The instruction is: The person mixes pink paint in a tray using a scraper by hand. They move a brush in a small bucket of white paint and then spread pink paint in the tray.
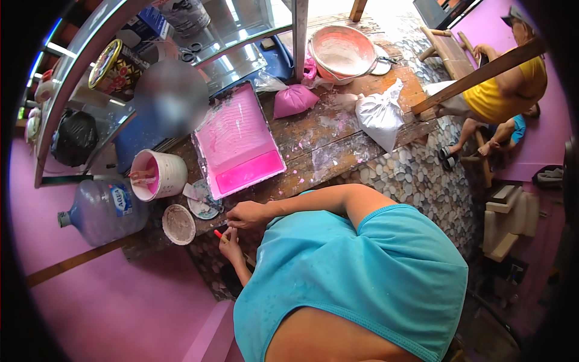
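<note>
Close to my body at the near table edge, my left hand (230, 246) is closed on a slim stick-like thing with a red end (218, 233); its exact kind is too small to tell. My right hand (248, 214) is just beyond it, fingers curled and almost touching the left; what they grip, if anything, is hidden. Nearest to both hands are a round plate with dried paint (207, 208) and a shallow crusted bowl (179, 224). Past them lies a paint tray (236, 127) with bright pink paint in its well.
A white bucket (172, 174) with pink inside and a large clear water jug (105, 208) are at left. Farther off are a pink bag (294, 101), a white tied bag (381, 113) and an orange pail (319, 60). A glass cabinet (66, 96) rises at left; two people sit at right.
</note>
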{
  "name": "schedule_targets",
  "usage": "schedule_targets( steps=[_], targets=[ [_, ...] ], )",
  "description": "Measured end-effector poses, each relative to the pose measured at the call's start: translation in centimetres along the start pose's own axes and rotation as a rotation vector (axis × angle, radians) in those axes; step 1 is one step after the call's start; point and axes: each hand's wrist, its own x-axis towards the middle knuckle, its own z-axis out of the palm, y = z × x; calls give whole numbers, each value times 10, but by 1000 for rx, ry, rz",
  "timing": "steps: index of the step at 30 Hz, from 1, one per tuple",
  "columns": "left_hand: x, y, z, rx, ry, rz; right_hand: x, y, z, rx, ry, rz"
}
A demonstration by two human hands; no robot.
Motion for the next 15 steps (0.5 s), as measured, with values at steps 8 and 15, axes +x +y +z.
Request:
schedule_targets(
  steps=[8, 15],
  targets=[
    [-75, -19, -29, 310, 152, 161, -36, -3, 52, -102, -102, -27],
    [-251, -209, -51, 287, 258, -82, 34, 41, 120, -459, 120, -231]
  ],
)
